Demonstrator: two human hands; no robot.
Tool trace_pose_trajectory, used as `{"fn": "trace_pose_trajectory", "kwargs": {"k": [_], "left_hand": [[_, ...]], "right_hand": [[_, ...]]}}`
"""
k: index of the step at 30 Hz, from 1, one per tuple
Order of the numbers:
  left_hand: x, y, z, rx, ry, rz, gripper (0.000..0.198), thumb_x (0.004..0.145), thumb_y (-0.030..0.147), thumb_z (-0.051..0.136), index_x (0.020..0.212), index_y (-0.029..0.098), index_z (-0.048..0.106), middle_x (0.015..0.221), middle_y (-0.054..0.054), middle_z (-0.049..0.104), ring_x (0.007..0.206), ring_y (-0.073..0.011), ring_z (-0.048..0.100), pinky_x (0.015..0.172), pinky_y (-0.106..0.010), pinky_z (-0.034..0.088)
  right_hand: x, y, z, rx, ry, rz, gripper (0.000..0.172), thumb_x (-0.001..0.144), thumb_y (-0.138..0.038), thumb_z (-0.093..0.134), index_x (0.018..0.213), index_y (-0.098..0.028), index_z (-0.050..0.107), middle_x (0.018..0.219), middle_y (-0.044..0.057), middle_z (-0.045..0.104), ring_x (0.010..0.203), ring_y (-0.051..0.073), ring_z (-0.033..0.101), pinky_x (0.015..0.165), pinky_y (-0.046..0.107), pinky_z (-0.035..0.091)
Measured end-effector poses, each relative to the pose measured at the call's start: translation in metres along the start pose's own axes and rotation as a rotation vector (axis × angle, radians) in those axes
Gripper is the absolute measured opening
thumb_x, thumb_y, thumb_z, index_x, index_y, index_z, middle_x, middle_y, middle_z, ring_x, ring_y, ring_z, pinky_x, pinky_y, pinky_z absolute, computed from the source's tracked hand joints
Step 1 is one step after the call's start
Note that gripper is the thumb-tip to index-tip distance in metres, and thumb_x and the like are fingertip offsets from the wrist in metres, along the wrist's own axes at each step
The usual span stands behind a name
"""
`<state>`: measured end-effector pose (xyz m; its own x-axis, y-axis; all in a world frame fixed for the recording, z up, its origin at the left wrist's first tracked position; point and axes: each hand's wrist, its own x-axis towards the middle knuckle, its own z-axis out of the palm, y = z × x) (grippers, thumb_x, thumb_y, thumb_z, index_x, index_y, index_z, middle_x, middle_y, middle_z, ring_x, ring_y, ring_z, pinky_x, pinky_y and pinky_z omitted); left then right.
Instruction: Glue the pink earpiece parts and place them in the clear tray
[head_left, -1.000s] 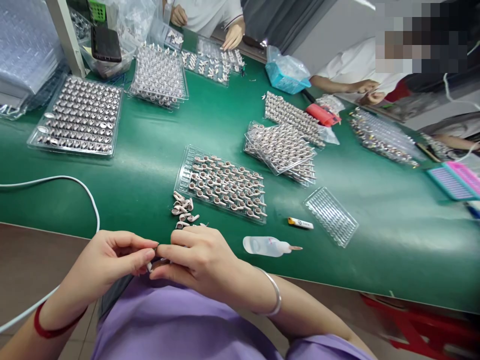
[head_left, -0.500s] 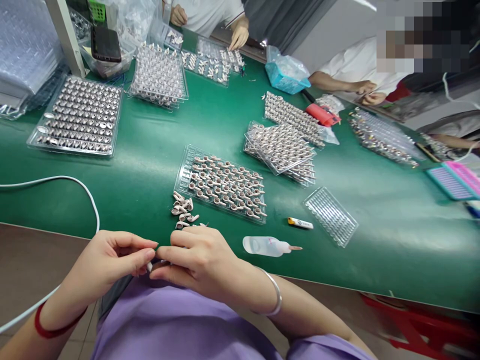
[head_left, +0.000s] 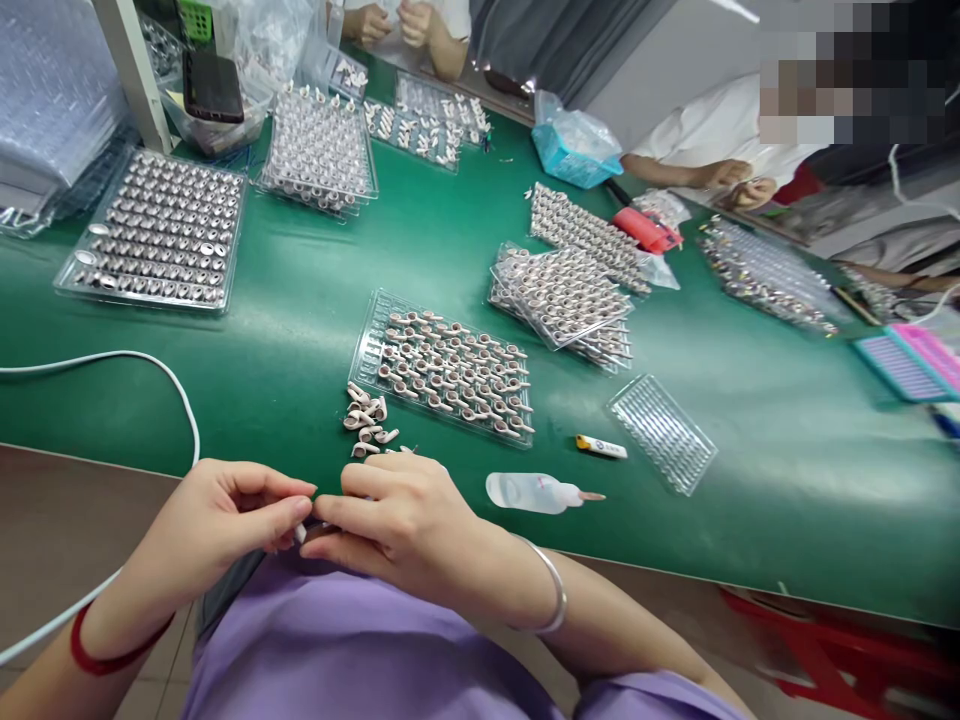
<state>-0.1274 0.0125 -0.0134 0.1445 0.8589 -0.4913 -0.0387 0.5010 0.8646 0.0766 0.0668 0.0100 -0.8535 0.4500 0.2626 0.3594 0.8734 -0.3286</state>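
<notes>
Near the table's front edge, my left hand (head_left: 236, 515) pinches a small white earbud shell (head_left: 301, 533) between thumb and fingers. My right hand (head_left: 409, 520) is closed close against it, thumb and fingers pressed together; a dark sliver shows between them, but what it is stays mostly hidden. Just beyond my hands lies a loose pile of earbud shells (head_left: 366, 432) with stems. Behind that pile, a clear plastic tray (head_left: 366, 345) carries rows of similar shells. To the right of my right hand, a squeeze bottle (head_left: 529, 492) with a thin tip lies on its side.
A white-and-yellow tube (head_left: 601, 446) and a clear ribbed tray (head_left: 664, 435) lie at right. Filled trays (head_left: 562, 290) are stacked beyond. At left stand a tray of metallic parts (head_left: 161, 235) and a white cable (head_left: 169, 375). Co-workers' hands (head_left: 420, 25) show across the green table (head_left: 300, 290).
My hands keep almost the same pose at the same place. Across the table, a co-worker's hand has lifted from the far tray and come up close to the other hand.
</notes>
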Motion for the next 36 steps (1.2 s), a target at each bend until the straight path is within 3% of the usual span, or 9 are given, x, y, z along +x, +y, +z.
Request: {"fn": "trace_pose_trajectory", "kwargs": {"k": [14,29,36], "left_hand": [[0.0009,0.0001,0.0011,0.107,-0.022,-0.012,0.019,0.071,0.041,0.075,0.078,0.023,0.08,0.061,-0.003,0.073,0.056,-0.0174,0.065,0.052,-0.023,0.05],[0.002,0.0014,0.0003,0.129,-0.017,-0.011,0.02,0.07,0.039,0.075,0.078,0.022,0.08,0.064,-0.004,0.074,0.057,-0.0175,0.066,0.052,-0.022,0.051],[0.0013,0.0014,-0.0006,0.103,-0.028,-0.006,0.021,0.072,0.04,0.075,0.081,0.022,0.08,0.062,-0.004,0.073,0.055,-0.0163,0.064,0.051,-0.022,0.05]], "right_hand": [[0.0017,-0.0007,-0.0005,-0.109,-0.008,-0.032,0.04,0.097,-0.048,0.048,0.076,-0.019,0.065,0.062,-0.002,0.052,0.055,0.012,0.039,0.055,0.028,0.023],[0.0035,0.0006,-0.0028,-0.12,-0.095,-0.069,0.038,0.096,-0.047,0.052,0.072,-0.019,0.064,0.062,-0.002,0.051,0.056,0.012,0.042,0.056,0.029,0.025],[0.005,0.0013,-0.0012,-0.113,-0.074,-0.038,0.04,0.097,-0.049,0.048,0.077,-0.019,0.065,0.064,-0.002,0.051,0.056,0.012,0.04,0.056,0.027,0.026]]}}
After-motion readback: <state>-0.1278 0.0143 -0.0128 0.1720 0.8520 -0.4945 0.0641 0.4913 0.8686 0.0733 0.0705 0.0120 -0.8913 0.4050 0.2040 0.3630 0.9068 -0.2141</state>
